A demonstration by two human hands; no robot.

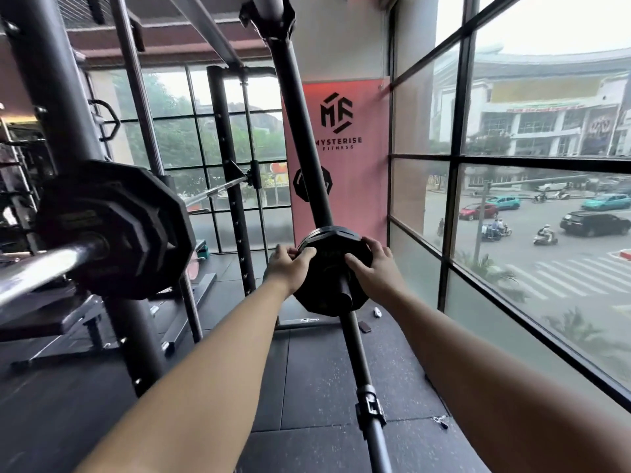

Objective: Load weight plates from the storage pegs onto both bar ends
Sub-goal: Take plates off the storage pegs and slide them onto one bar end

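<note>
Left hand and right hand each grip the rim of the black many-sided weight plate, seated on its black storage peg mid-scene. Pulled crooked, it could jam or drop.

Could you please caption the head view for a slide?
Left hand and right hand grip a weight plate on its storage peg, beside a loaded bar end.
</note>
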